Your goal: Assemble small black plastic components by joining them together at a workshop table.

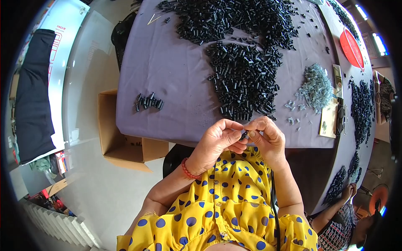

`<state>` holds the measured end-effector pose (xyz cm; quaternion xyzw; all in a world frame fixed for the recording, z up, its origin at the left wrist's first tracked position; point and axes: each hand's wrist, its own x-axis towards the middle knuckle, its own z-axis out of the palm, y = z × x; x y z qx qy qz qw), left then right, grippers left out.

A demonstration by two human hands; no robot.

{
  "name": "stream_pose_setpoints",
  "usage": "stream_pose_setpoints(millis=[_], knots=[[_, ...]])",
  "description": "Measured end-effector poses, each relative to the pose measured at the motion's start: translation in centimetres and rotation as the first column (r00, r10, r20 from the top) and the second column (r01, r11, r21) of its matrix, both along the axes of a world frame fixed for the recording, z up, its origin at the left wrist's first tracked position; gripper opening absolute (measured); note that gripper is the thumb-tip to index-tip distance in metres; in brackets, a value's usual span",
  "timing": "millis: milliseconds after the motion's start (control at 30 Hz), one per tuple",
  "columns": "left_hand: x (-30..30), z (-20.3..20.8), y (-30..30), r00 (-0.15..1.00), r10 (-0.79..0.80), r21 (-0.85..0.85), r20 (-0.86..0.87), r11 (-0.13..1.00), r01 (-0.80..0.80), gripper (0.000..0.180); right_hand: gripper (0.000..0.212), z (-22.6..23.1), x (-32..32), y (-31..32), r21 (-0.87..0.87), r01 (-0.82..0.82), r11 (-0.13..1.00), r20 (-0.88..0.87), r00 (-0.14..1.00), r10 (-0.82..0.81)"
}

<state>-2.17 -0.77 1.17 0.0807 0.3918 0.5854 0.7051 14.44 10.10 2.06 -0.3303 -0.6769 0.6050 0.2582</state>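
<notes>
At the table's near edge my left hand [217, 141] pinches a small black plastic tube [244, 135] between thumb and fingers. My right hand [269, 136] meets it there, thumb and forefinger closed at the tube's other end. Whether a second tiny part sits in the right fingertips is hidden. Just beyond both hands spreads a heap of the same black tubes [245, 79]. Right of it lies a pile of small clear plastic pieces [317, 88], with a few scattered loose. A little group of black tubes [149, 101] rests apart on the left.
A cardboard box [109, 125] stands open beside the table's left edge. Eyeglasses [341, 121] and a pale card [328, 121] lie at the right. Beyond are a red basket [351, 48] and more black tubes [361, 108]. Another person's hands [349, 191] work at lower right.
</notes>
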Motion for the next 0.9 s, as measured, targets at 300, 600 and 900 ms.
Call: stream_pose_setpoints(millis=[300,600,900], knots=[[-0.1,0.2,0.2,1.000,-0.011,0.052,-0.025,0.999,0.012,0.027,0.015,1.2,-0.2,0.8,0.276,-0.108,0.955,0.048,0.994,0.099],[-0.2,0.0,0.1,0.998,-0.037,0.019,-0.041,0.999,0.038,0.026,0.020,1.4,-0.1,1.6,0.379,-0.236,0.895,0.095,0.972,0.217],[1.0,-0.2,0.2,0.986,0.096,0.039,-0.139,0.995,-0.091,0.028,0.020,0.6,0.1,0.6,0.456,-0.161,0.876,0.101,0.987,0.128]])
